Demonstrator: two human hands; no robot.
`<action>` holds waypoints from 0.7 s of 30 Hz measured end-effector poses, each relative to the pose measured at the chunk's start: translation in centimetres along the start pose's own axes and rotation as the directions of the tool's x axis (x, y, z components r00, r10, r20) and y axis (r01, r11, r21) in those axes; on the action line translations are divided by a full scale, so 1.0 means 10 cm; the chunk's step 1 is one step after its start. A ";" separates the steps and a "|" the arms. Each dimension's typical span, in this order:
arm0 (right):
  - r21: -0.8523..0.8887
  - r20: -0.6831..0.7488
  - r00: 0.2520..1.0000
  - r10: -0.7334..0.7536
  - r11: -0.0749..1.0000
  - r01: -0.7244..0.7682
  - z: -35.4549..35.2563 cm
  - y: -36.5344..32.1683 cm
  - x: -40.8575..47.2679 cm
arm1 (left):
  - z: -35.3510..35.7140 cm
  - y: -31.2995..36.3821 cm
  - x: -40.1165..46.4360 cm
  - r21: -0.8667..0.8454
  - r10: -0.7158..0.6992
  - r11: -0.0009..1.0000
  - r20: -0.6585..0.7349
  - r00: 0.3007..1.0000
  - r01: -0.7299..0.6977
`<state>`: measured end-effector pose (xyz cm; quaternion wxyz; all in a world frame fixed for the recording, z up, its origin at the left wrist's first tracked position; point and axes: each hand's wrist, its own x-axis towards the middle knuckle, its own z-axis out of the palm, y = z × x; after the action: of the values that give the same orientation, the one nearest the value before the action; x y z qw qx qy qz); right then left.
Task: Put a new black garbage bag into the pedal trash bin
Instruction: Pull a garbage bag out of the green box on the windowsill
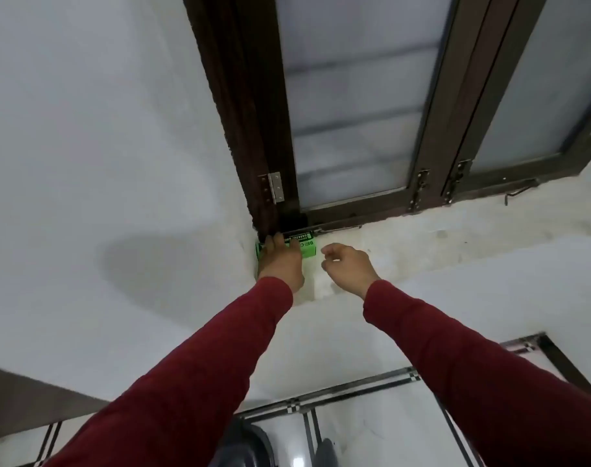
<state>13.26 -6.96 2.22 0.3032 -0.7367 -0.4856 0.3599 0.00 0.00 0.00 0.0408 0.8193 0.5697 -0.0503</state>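
Observation:
A green box of garbage bags (308, 248) with black lettering lies on the white window sill (405, 244), pushed into the left corner by the dark window frame. My left hand (281, 261) lies over the box's left part with fingers on its top; whether it grips the box is unclear. My right hand (349, 266) hovers just right of the box, fingers loosely curled and holding nothing. A dark rounded object (250, 446) at the bottom edge may be the pedal bin, mostly cut off.
A brown-framed window with frosted panes (354, 106) rises above the sill, with a metal hinge (275, 187) and latches (422, 188). White walls lie left and below. The tiled floor (371, 429) has dark border strips. Both sleeves are red.

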 end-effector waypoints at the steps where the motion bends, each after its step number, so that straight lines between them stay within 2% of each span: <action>1: 0.005 0.001 1.000 0.004 1.000 -0.004 0.02 0.00 0.06 | 0.00 0.00 0.06 0.045 -0.038 0.998 0.005 0.999 0.037; 3: 0.028 0.010 0.999 0.034 0.999 -0.034 0.07 0.01 0.18 | 0.08 -0.05 0.21 0.024 -0.114 0.993 -0.032 0.993 0.115; 9: 0.217 0.033 0.989 0.144 0.965 -0.148 0.17 0.12 0.40 | 0.18 -0.02 0.30 -0.080 -0.111 0.991 -0.085 0.990 0.104; 12: 0.341 0.110 0.980 0.164 0.920 -0.192 0.16 0.18 0.40 | 0.20 0.00 0.22 -0.279 -0.069 0.959 -0.085 0.994 0.043; 13: 0.392 0.154 0.974 0.167 0.894 -0.215 0.15 0.18 0.39 | 0.18 0.01 0.19 -0.421 -0.070 0.906 -0.072 0.995 0.033; 15: 0.479 0.228 0.961 0.158 0.841 -0.252 0.10 0.16 0.40 | 0.10 0.05 0.14 -0.705 -0.121 0.708 -0.057 0.991 0.046; 16: 0.513 0.247 0.958 0.148 0.818 -0.259 0.06 0.15 0.39 | 0.03 0.08 0.11 -0.793 -0.153 0.607 -0.051 0.987 0.053; 19: 0.608 0.313 0.944 0.106 0.741 -0.285 -0.16 0.11 0.37 | -0.17 0.24 0.04 -0.939 -0.191 0.321 0.068 0.979 0.128; 21: 0.601 0.376 0.925 0.053 0.746 -0.287 -0.38 0.09 0.35 | -0.25 0.29 -0.01 -0.975 -0.122 0.142 0.155 0.980 0.172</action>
<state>17.78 -4.38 2.82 0.4162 -0.5562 -0.3056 0.6512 2.78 -0.75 2.55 0.5674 0.5363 0.5418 0.3113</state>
